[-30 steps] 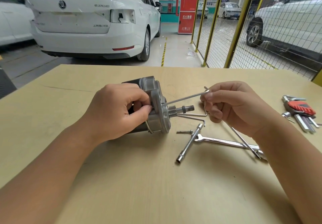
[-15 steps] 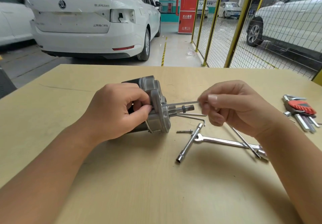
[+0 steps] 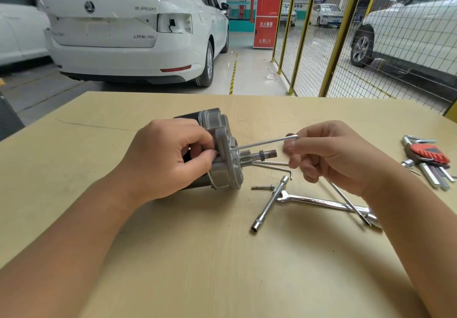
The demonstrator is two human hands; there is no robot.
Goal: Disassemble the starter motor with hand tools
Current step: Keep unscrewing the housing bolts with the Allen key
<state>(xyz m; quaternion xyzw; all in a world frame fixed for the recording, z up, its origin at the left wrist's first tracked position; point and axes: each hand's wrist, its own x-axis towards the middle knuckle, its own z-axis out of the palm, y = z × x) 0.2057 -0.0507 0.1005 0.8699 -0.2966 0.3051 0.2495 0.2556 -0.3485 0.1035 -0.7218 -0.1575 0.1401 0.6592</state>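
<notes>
The grey cast-metal starter motor lies on its side on the pale wooden surface, gripped by the curled fingers of the left hand. A thin silver hex key is pinched by the right hand; it should be kept square in the end-plate screw while turned. The screw head itself cannot be made out.
</notes>
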